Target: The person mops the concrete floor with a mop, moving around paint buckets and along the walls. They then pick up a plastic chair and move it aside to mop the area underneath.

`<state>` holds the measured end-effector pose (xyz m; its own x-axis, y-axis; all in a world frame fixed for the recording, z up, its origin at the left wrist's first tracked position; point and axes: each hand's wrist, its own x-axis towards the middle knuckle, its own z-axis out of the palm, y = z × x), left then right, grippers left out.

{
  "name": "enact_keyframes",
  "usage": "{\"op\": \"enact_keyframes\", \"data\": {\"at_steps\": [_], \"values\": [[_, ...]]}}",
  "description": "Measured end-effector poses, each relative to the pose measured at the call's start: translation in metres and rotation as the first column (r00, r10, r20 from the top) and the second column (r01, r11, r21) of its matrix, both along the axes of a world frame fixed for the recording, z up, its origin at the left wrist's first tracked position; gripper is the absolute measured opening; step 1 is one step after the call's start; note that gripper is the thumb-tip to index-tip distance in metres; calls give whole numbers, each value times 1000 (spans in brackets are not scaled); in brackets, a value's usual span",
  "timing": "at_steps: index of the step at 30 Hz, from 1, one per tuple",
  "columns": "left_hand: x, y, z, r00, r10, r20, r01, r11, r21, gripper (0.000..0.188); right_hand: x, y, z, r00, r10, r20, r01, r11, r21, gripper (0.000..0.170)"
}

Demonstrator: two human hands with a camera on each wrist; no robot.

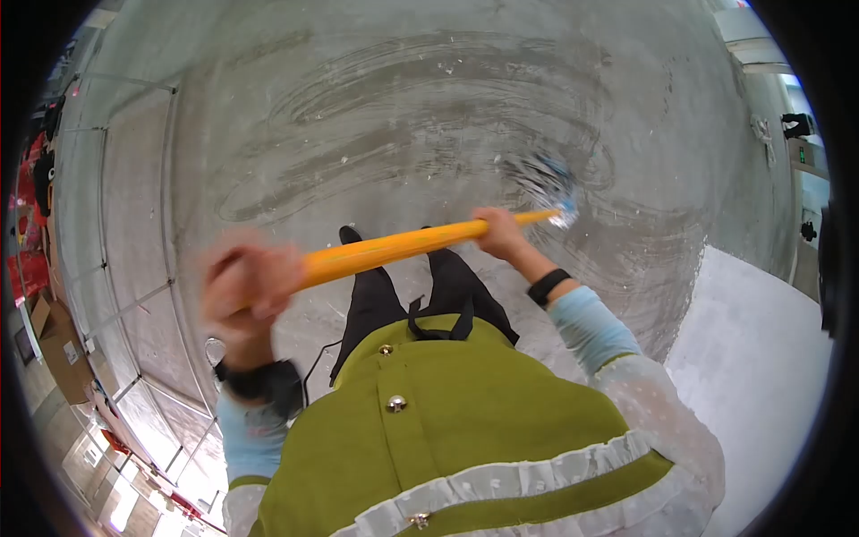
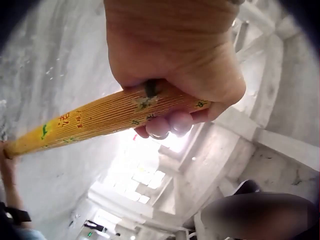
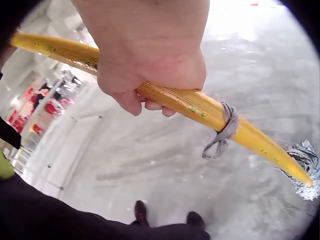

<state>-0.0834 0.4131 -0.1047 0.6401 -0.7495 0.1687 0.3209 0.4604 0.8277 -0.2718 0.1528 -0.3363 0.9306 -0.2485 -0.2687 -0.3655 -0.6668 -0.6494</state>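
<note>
A string mop has a long yellow handle [image 1: 385, 252] slanting across the person's front, from the left up to the right. Near its upper end the left hand [image 1: 253, 279], blurred in the head view, grips the handle; the left wrist view shows the fingers wrapped round the ridged, printed surface. Lower down, the right hand [image 1: 501, 234] curls round the same handle. A grey cloth strip [image 3: 229, 122] is tied round the handle just below the right hand. The mop head [image 1: 548, 183] of grey and white strands lies on the concrete floor at the front right.
Dark curved streaks mark the grey floor [image 1: 403, 98] ahead. The person's shoes [image 3: 141, 212] stand behind the mop. A metal frame [image 1: 170, 179] runs along the left, with a cardboard box [image 1: 63, 349] beyond it. A white panel [image 1: 752, 349] is at the right.
</note>
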Motion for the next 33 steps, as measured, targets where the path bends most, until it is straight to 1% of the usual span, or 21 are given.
{"op": "enact_keyframes", "data": {"at_steps": [1, 2, 3, 4, 5, 6, 10, 12, 17, 19, 22, 23, 25, 26, 27, 28, 29, 30, 31, 32, 33], "values": [[-8, -21, -23, 984, -3, 178, -2, 1000, 28, 30, -22, -18, -4, 994, -26, -107, 23, 999, -31, 14], [-24, -40, -34, 977, 65, 204, -89, 990, 111, 29, -46, -34, -13, 986, -45, -158, 42, 999, -26, 12], [-31, -50, -47, 991, -35, 129, 18, 991, 134, 26, -72, -45, -29, 978, -61, -202, 48, 997, -68, 13], [-44, -62, -43, 991, -54, -120, 81, 967, 240, 23, -92, -53, -37, 976, -64, -208, 55, 997, -48, 15], [-54, -67, -60, 981, -72, 178, 22, 963, 267, 21, -113, -62, -48, 960, -28, -278, 18, 999, -39, 17], [-58, -67, -55, 920, -147, -364, 278, 899, 338, 20, -125, -64, -50, 951, -4, -310, -2, 1000, -18, 17], [-73, -66, -65, 902, -202, -381, 339, 877, 340, 17, -147, -48, -46, 961, 5, -278, 5, 999, 37, 13], [-69, -52, -63, 890, -294, -348, 384, 895, 228, 17, -128, -31, -31, 948, 64, -312, -39, 995, 87, 14], [-37, 39, -29, 935, -100, -340, 195, 947, 257, 15, -61, 44, -31, 955, 171, -244, -132, 977, 166, 14], [-27, 101, -11, 945, 38, -324, 33, 977, 212, 14, -22, 90, -18, 945, 266, -193, -236, 958, 164, 15], [-26, 218, 22, 958, 233, -168, -174, 936, 307, 15, 28, 189, -6, 924, 380, -48, -364, 910, 197, 14], [-30, 260, 35, 951, 296, -88, -245, 897, 367, 15, 46, 226, -2, 912, 408, 53, -408, 882, 236, 14], [-58, 341, 54, 797, 601, 64, -580, 731, 358, 15, 79, 311, 16, 826, 561, 47, -560, 809, 178, 13], [-72, 386, 56, 719, 657, 224, -691, 643, 331, 14, 89, 355, 22, 818, 574, 36, -566, 793, 224, 13], [-93, 422, 49, 531, 787, 314, -847, 507, 159, 15, 96, 399, 15, 770, 637, 49, -634, 753, 174, 13], [-109, 462, 65, 566, 760, 319, -822, 548, 154, 20, 106, 442, 28, 684, 729, 10, -719, 672, 175, 12], [-132, 499, 84, 584, 785, 206, -810, 547, 211, 29, 108, 485, 27, 691, 723, -11, -699, 672, 244, 12], [-160, 531, 94, 410, 847, 339, -900, 315, 301, 35, 116, 525, 43, 591, 806, 21, -797, 579, 174, 14], [-180, 558, 110, 418, 858, 297, -897, 339, 283, 32, 120, 562, 53, 505, 857, 100, -862, 497, 99, 15], [-203, 577, 124, 291, 903, 315, -936, 200, 292, 30, 121, 599, 56, 428, 882, 195, -903, 424, 66, 13], [-224, 589, 130, 6, 913, 408, -976, -83, 202, 27, 124, 636, 64, 393, 900, 189, -920, 384, 82, 10]]}}
